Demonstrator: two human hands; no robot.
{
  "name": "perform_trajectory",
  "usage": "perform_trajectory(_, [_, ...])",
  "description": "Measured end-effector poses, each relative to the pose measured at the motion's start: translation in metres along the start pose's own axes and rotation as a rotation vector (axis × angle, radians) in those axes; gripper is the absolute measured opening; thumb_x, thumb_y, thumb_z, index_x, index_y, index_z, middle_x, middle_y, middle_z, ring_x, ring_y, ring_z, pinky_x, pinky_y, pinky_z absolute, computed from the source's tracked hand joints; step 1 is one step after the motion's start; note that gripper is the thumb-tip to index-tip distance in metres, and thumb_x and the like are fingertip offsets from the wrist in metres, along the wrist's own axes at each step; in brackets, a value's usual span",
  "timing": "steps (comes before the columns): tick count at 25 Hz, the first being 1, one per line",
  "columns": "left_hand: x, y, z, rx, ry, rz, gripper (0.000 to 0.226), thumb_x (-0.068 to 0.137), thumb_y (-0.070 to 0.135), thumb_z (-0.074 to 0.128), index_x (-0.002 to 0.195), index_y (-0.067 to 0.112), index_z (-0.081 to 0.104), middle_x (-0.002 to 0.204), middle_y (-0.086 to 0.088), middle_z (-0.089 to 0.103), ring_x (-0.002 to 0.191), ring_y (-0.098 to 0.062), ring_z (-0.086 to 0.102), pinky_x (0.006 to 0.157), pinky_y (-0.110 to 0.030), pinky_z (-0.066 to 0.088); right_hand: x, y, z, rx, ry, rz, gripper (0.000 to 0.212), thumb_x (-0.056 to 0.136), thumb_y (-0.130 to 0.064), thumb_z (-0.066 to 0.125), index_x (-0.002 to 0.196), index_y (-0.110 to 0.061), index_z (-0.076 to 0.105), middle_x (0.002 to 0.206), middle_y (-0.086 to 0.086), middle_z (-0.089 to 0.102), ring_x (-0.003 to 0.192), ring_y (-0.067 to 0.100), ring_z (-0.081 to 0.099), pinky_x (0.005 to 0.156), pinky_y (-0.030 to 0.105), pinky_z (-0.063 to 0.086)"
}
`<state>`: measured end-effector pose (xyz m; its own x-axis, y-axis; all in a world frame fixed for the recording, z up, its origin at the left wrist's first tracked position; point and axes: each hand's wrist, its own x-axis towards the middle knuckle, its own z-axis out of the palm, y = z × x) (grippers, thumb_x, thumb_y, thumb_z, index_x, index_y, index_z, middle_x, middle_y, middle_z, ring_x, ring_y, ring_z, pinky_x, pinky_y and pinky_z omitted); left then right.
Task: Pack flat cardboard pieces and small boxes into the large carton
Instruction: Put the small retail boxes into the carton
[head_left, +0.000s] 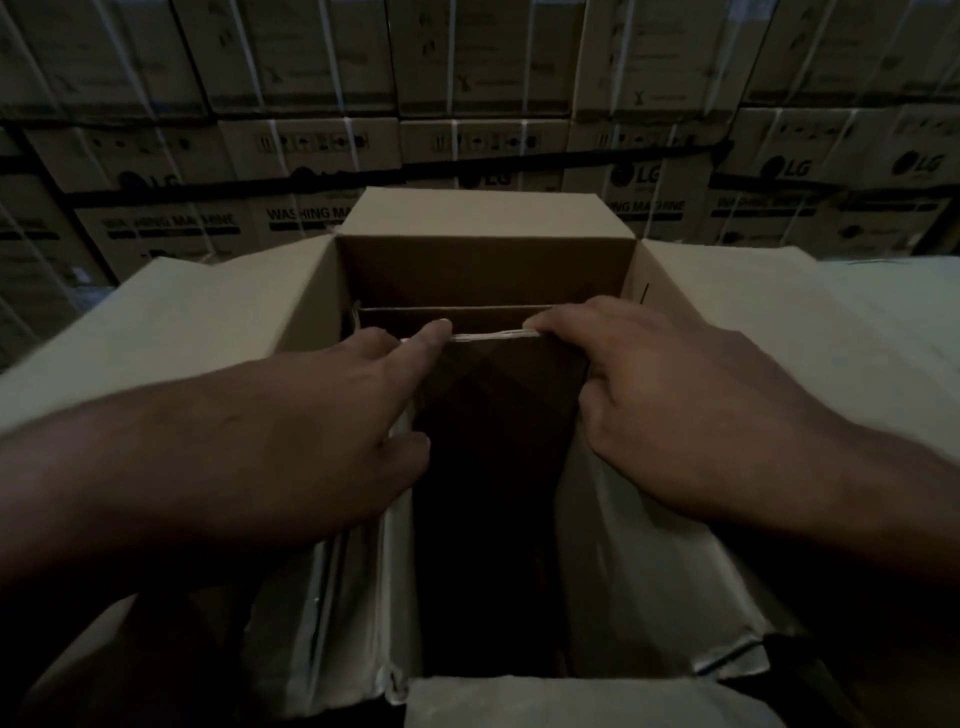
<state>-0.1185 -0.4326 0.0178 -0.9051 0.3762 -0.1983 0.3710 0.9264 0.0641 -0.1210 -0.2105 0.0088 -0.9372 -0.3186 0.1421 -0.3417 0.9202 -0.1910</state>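
Inside the open large carton (483, 270) flat cardboard pieces (488, 336) stand upright. On their pale top edge the left hand (332, 415) lays a straight forefinger, and the right hand (649, 395) curls its fingers over it. Behind, a wall of stacked washing-machine boxes (171, 223).

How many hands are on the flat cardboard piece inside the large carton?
2. The left hand touches the top edge of the flat cardboard piece near its left end; the right hand grips it near the right end.
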Motion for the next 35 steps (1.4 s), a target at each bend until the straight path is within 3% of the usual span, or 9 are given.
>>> perform_trajectory(8, [0.016, -0.007, 0.003, -0.057, 0.108, 0.043, 0.071, 0.104, 0.036, 0.040, 0.161, 0.036, -0.001, 0.168, 0.013, 0.011, 0.147, -0.008, 0.031, 0.117, -0.023, 0.028, 0.001, -0.001, 0.002, -0.115, 0.035, 0.052, 0.054, 0.098, -0.028, 0.048, 0.150, -0.042, 0.038, 0.136, -0.011, 0.051, 0.119, 0.014, 0.050, 0.091, 0.036, 0.042])
perform_trajectory(11, [0.020, -0.010, -0.002, -0.122, 0.115, 0.064, 0.065, 0.105, 0.033, 0.045, 0.161, 0.033, 0.013, 0.159, 0.007, 0.039, 0.132, -0.006, 0.047, 0.096, -0.013, 0.036, 0.007, 0.001, 0.004, -0.089, 0.050, 0.063, 0.052, 0.096, -0.030, 0.051, 0.147, -0.039, 0.044, 0.133, -0.007, 0.055, 0.120, 0.019, 0.051, 0.096, 0.041, 0.042])
perform_trajectory(12, [0.018, -0.009, -0.005, -0.146, 0.121, 0.067, 0.064, 0.105, 0.034, 0.046, 0.161, 0.033, 0.016, 0.157, 0.004, 0.042, 0.133, -0.005, 0.047, 0.096, -0.013, 0.036, 0.007, 0.001, 0.002, -0.058, 0.065, 0.073, 0.051, 0.097, -0.034, 0.053, 0.148, -0.038, 0.045, 0.135, -0.006, 0.055, 0.122, 0.019, 0.051, 0.098, 0.042, 0.043])
perform_trajectory(14, [0.013, -0.008, -0.009, -0.143, 0.151, 0.075, 0.065, 0.104, 0.042, 0.046, 0.161, 0.031, 0.018, 0.166, 0.000, 0.025, 0.149, -0.009, 0.029, 0.113, -0.019, 0.027, 0.005, -0.002, -0.005, -0.039, 0.120, 0.058, 0.054, 0.098, -0.044, 0.055, 0.151, -0.035, 0.043, 0.142, -0.007, 0.054, 0.128, 0.019, 0.050, 0.103, 0.044, 0.041])
perform_trajectory(16, [0.002, -0.008, -0.013, -0.126, 0.193, 0.081, 0.067, 0.101, 0.050, 0.045, 0.161, 0.029, 0.022, 0.168, 0.001, 0.018, 0.152, -0.014, 0.024, 0.120, -0.027, 0.023, -0.004, -0.009, -0.013, -0.114, 0.189, 0.009, 0.056, 0.098, -0.048, 0.054, 0.152, -0.035, 0.042, 0.147, -0.009, 0.051, 0.132, 0.018, 0.046, 0.107, 0.046, 0.035])
perform_trajectory(21, [-0.047, -0.001, -0.013, -0.155, 0.291, 0.091, 0.053, 0.101, 0.046, 0.053, 0.151, 0.031, 0.045, 0.151, 0.003, 0.051, 0.132, -0.017, 0.052, 0.098, -0.024, 0.040, -0.047, -0.030, -0.020, -0.094, 0.170, -0.011, 0.047, 0.097, -0.050, 0.059, 0.141, -0.036, 0.054, 0.145, -0.007, 0.054, 0.133, 0.017, 0.047, 0.111, 0.049, 0.037])
perform_trajectory(23, [-0.069, 0.004, -0.008, -0.189, 0.307, 0.073, 0.050, 0.100, 0.044, 0.056, 0.147, 0.031, 0.050, 0.144, 0.002, 0.058, 0.124, -0.018, 0.057, 0.086, -0.021, 0.036, -0.065, -0.037, -0.023, -0.039, 0.159, 0.002, 0.042, 0.097, -0.048, 0.061, 0.137, -0.036, 0.058, 0.144, -0.006, 0.056, 0.133, 0.017, 0.048, 0.111, 0.050, 0.038])
perform_trajectory(30, [-0.139, 0.037, 0.020, -0.283, 0.346, -0.032, 0.040, 0.102, 0.031, 0.056, 0.141, 0.029, 0.058, 0.144, -0.005, 0.057, 0.130, -0.022, 0.053, 0.095, -0.027, 0.039, -0.135, -0.042, -0.024, 0.086, 0.182, 0.115, 0.033, 0.099, -0.041, 0.060, 0.130, -0.030, 0.066, 0.131, -0.002, 0.065, 0.117, 0.018, 0.060, 0.102, 0.048, 0.048])
perform_trajectory(35, [-0.182, 0.072, 0.033, -0.399, 0.583, -0.193, 0.036, 0.102, 0.025, 0.056, 0.138, 0.027, 0.060, 0.147, -0.006, 0.054, 0.133, -0.024, 0.049, 0.096, -0.029, 0.037, -0.176, -0.039, -0.034, 0.168, 0.359, 0.104, 0.027, 0.101, -0.044, 0.057, 0.119, -0.029, 0.070, 0.118, -0.001, 0.071, 0.105, 0.017, 0.063, 0.096, 0.045, 0.051])
